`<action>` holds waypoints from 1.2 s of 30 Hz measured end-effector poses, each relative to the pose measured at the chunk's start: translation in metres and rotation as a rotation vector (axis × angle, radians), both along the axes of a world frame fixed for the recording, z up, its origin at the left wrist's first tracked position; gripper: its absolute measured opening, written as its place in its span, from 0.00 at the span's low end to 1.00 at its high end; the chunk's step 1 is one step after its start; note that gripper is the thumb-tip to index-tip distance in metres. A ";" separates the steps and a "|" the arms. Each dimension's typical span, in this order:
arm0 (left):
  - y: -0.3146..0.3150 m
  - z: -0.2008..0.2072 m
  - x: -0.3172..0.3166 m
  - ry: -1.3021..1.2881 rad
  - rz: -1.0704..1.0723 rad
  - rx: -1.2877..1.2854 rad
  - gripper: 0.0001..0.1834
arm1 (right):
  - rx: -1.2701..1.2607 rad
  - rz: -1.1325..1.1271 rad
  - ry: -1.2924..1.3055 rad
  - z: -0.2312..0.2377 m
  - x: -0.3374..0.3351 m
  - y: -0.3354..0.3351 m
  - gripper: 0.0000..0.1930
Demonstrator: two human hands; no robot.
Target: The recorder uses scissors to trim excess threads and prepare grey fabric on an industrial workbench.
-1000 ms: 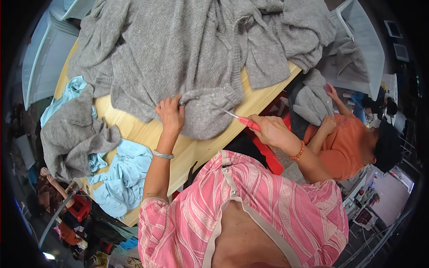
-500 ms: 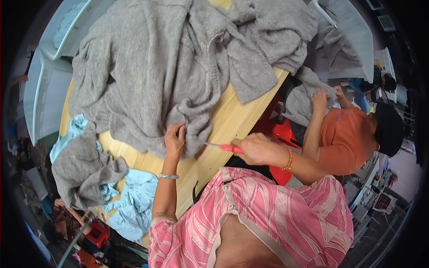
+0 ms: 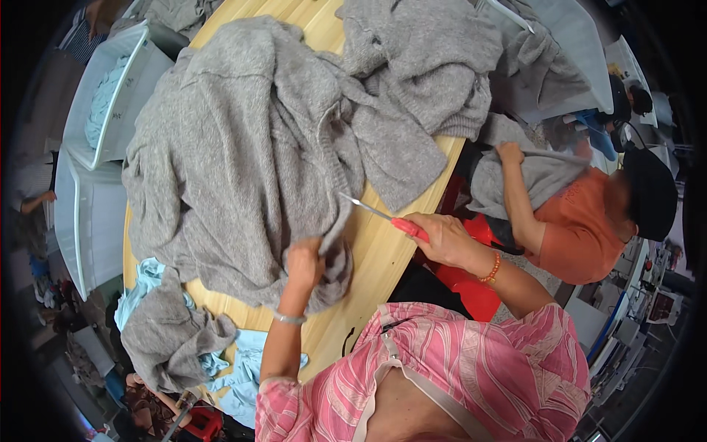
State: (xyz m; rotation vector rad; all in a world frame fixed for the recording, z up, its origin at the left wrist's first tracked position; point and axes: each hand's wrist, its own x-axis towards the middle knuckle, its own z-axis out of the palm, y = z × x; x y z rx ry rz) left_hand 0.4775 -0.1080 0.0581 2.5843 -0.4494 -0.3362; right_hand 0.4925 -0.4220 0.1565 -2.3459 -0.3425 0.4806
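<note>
The big, fuzzy grey knit sweater (image 3: 236, 147) lay in folds on the pale yellow wooden table (image 3: 379, 258). The left hand (image 3: 305, 261) was curled in a fist, with a bit of the sweater in it. The right hand (image 3: 443, 239) was wrapped around the red-handled tool with a thin silver metal rod (image 3: 410, 228). Its tip was by the sweater's edge; I could not tell if they touched.
</note>
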 end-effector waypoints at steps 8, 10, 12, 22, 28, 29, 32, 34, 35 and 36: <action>0.030 0.033 -0.143 0.735 -0.437 0.400 0.08 | -0.024 -0.112 0.084 -0.016 0.040 -0.030 0.12; 0.001 0.058 -0.120 0.646 -0.297 0.544 0.12 | -0.023 -0.109 0.107 -0.023 0.044 -0.032 0.13; -0.033 0.080 -0.054 0.387 -0.115 0.464 0.16 | -0.010 -0.109 0.098 -0.028 0.047 -0.035 0.13; -0.071 -0.005 0.155 -0.295 0.035 0.336 0.40 | -0.004 -0.156 0.086 -0.016 0.063 -0.047 0.16; -0.026 -0.021 0.167 0.047 0.271 -0.443 0.19 | -0.037 -0.094 0.107 -0.009 0.069 -0.028 0.14; -0.021 -0.022 0.163 0.435 0.455 -0.757 0.15 | -0.050 -0.022 0.122 -0.006 0.072 -0.020 0.14; -0.021 -0.018 0.151 0.504 0.709 -1.198 0.10 | -0.071 0.123 0.129 0.006 0.075 0.003 0.12; -0.017 -0.016 0.144 0.438 0.904 -1.398 0.10 | -0.089 0.190 0.025 0.008 0.075 0.011 0.11; -0.016 -0.012 0.140 0.436 0.906 -1.398 0.10 | -0.088 0.193 0.025 0.008 0.078 0.013 0.11; -0.015 -0.006 0.137 0.472 0.893 -1.451 0.10 | -0.113 0.140 -0.009 0.008 0.087 0.014 0.13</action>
